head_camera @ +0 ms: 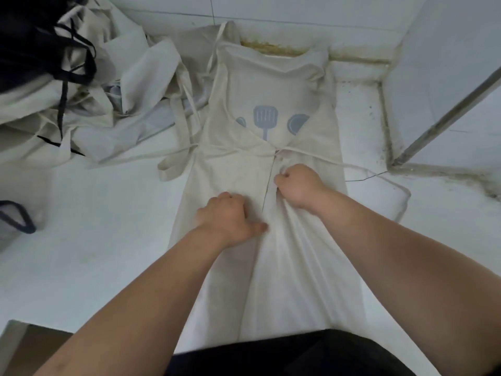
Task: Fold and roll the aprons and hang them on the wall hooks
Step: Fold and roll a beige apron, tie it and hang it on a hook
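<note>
A cream apron (230,169) with a blue utensil print lies lengthwise on the white counter (103,240), its two sides folded in so that they meet along a centre seam. My left hand (227,217) rests on the left flap beside the seam, fingers bent at the knuckles and thumb stretched along the cloth. My right hand (296,183) is fisted and grips a bunch of the right flap next to the seam, with creases running from it toward me. The apron's ties (322,158) trail off to both sides.
A heap of more cream aprons (89,104) and a black one (29,39) fills the back left. A metal rail (444,112) slants across the tiled wall at right. The counter's back edge is stained, and a dark-handled thing (16,221) sits at the left edge.
</note>
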